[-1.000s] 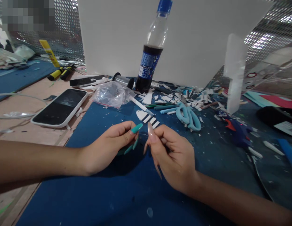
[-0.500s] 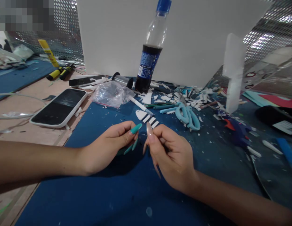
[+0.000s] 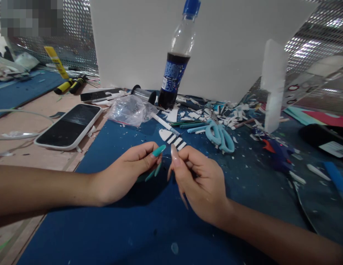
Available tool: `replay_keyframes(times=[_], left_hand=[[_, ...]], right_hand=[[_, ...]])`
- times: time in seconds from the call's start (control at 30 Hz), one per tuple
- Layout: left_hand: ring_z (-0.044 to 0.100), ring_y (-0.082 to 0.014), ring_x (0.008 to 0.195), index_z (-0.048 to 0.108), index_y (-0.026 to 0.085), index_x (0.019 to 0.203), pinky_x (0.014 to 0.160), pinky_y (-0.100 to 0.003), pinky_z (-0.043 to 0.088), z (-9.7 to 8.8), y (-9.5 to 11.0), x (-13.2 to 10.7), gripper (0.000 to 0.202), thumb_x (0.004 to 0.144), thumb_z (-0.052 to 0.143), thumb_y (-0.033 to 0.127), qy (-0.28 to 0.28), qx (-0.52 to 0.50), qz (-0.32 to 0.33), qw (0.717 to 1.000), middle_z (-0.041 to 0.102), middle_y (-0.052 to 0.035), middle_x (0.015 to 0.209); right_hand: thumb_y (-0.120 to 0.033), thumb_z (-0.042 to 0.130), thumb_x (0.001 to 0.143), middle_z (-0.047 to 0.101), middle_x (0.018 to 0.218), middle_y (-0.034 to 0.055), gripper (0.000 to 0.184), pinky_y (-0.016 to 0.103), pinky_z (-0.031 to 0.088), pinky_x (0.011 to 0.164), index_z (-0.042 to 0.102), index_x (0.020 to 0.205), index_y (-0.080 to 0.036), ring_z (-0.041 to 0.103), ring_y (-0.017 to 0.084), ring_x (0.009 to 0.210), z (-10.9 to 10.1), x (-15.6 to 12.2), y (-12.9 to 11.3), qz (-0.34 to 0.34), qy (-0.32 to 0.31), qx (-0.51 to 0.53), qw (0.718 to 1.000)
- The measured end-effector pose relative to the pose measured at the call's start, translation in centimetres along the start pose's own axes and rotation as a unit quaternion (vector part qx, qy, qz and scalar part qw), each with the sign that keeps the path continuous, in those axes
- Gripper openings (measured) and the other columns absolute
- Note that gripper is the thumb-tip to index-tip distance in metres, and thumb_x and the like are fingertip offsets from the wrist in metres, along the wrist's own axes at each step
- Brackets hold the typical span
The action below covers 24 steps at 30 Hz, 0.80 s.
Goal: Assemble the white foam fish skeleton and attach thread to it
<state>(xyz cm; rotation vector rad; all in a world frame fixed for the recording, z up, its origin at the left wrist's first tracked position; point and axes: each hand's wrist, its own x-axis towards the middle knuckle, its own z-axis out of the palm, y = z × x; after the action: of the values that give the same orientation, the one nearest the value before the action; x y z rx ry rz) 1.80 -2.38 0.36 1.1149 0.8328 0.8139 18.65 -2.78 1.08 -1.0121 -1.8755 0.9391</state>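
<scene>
A thin clear thread spans the small gap between my two hands above the blue mat. My left hand, with long teal nails, pinches one end between thumb and forefinger. The other end is pinched in my right hand, which has long pale nails. Just beyond my fingertips lies a row of white cut pieces, one rounded and several narrow strips, laid out like a fish skeleton. Behind them rests a white pen-like stick. Light blue scissors lie right of the pieces.
A cola bottle stands behind, near a clear spool and a plastic bag. A phone lies left. White scraps clutter the back; a glue gun with its cord is at right. A white board rises behind.
Almost nothing differs. Both hands keep their pinch on the thread; the whole view has shifted very slightly.
</scene>
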Motion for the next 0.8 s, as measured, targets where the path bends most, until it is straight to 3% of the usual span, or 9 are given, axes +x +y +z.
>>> replay_keyframes(times=[0.37, 0.8], left_hand=[[0.028, -0.0070, 0.056, 0.046, 0.017, 0.077, 0.052, -0.020, 0.025, -0.07, -0.12, 0.07, 0.021, 0.090, 0.046, 0.033, 0.002, -0.003, 0.000, 1.000, 0.035, 0.0047, 0.065], [0.032, -0.0065, 0.056, 0.049, 0.017, 0.077, 0.052, -0.019, 0.028, 0.11, 0.03, -0.03, 0.024, 0.090, 0.046, 0.036, 0.014, 0.030, 0.001, 0.999, 0.041, 0.0046, 0.065]], right_hand=[[-0.024, 0.042, 0.092, 0.041, 0.034, -0.0095, 0.027, 0.009, 0.031, 0.027, 0.046, 0.066, -0.019, 0.040, 0.003, 0.022, 0.00, 0.04, 0.07, 0.000, -0.003, 0.006, 1.000], [-0.030, 0.038, 0.094, 0.038, 0.037, -0.0099, 0.028, 0.012, 0.032, 0.029, 0.041, 0.068, -0.020, 0.040, 0.004, 0.025, 0.06, 0.43, 0.18, 0.055, -0.069, 0.047, 0.995]])
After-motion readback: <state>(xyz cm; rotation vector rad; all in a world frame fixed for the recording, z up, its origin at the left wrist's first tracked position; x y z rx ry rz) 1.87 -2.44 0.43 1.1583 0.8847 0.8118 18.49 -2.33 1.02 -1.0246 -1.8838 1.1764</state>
